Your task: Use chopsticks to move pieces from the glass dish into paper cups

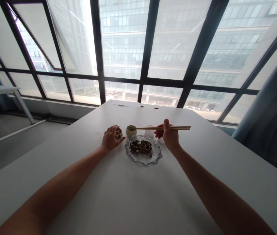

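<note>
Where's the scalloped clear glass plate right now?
Head view, centre: the scalloped clear glass plate sits on the white table, just nearer than the round yellow-green cup.

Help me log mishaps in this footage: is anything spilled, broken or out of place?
Nothing clearly stands out. The dark pieces lie within the plate, the green cup stands upright, and no spill shows on the table. The left hand partly hides the patterned cup, so I can't vouch for that.
</note>
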`<state>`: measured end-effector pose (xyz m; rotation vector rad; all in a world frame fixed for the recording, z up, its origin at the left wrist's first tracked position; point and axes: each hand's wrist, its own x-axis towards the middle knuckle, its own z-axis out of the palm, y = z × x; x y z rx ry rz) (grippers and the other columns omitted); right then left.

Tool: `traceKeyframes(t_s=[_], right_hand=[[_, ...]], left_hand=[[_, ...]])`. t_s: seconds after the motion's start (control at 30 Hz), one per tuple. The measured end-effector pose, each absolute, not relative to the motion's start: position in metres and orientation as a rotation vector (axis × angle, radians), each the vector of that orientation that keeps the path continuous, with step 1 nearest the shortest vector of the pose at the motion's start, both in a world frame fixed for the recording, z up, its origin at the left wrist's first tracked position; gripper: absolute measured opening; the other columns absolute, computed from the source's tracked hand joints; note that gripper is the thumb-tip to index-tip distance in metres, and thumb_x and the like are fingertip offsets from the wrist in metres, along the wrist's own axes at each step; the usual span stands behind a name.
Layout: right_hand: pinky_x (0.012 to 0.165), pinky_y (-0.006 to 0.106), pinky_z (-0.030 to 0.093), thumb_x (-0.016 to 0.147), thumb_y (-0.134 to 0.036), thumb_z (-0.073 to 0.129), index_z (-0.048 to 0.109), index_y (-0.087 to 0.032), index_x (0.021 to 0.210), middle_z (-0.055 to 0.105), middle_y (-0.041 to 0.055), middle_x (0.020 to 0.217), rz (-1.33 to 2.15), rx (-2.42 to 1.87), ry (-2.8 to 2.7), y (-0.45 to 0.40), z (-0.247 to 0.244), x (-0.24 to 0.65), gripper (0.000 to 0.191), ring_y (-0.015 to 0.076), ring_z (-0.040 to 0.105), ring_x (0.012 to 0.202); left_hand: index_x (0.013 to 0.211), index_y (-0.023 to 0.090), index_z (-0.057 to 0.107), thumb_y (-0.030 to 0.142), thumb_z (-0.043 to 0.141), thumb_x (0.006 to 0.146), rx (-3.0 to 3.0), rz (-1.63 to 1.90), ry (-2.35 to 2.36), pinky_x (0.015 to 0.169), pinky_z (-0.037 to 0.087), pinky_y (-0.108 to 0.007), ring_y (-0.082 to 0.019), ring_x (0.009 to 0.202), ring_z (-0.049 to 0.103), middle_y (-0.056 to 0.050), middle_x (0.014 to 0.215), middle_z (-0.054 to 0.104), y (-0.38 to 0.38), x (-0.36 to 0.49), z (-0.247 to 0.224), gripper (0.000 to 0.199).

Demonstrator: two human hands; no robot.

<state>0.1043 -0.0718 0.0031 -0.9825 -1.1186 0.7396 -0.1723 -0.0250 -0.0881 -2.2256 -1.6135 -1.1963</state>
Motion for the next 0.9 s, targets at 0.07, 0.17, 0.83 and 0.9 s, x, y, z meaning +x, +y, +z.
traceKeyframes(t_s=[0.07,0.17,0.83,0.9], right_hand=[[0.032,0.021,0.042,0.078,-0.079,0.058,0.061,-0.018,0.065,0.065,0.0043,0.046,0.698,-0.952,-1.181,-0.07,0.0,0.097,0.062,0.0128,0.057,0.032],[0.033,0.022,0.042,0.08,-0.078,0.055,0.06,-0.018,0.066,0.064,0.0039,0.046,0.664,-0.951,-1.249,-0.066,-0.003,0.088,0.061,0.013,0.057,0.033],[0.029,0.015,0.041,0.103,-0.047,0.044,0.055,-0.018,0.066,0.059,0.0017,0.042,1.102,-1.09,-0.709,-0.046,0.003,0.104,0.048,0.0086,0.051,0.03],[0.03,0.015,0.042,0.1,-0.045,0.051,0.057,-0.018,0.065,0.059,0.0015,0.042,1.201,-1.07,-0.853,-0.054,0.005,0.116,0.045,0.0089,0.052,0.032]], left_hand=[[0.127,0.022,0.049,0.043,0.073,0.079,-2.237,-1.198,-1.605,0.102,0.047,-0.05,-0.034,0.127,0.054,-0.014,0.138,0.057,-0.024,-0.172,-0.089,0.058],[0.127,0.023,0.049,0.042,0.073,0.079,-2.239,-1.211,-1.602,0.103,0.048,-0.05,-0.033,0.126,0.055,-0.013,0.138,0.057,-0.024,-0.173,-0.09,0.058],[0.127,0.022,0.049,0.039,0.074,0.079,-2.264,-1.231,-1.609,0.102,0.048,-0.051,-0.033,0.123,0.055,-0.013,0.133,0.059,-0.025,-0.171,-0.089,0.058],[0.127,0.022,0.049,0.039,0.074,0.079,-2.269,-1.228,-1.607,0.102,0.048,-0.051,-0.033,0.124,0.055,-0.013,0.134,0.059,-0.025,-0.171,-0.089,0.058]])
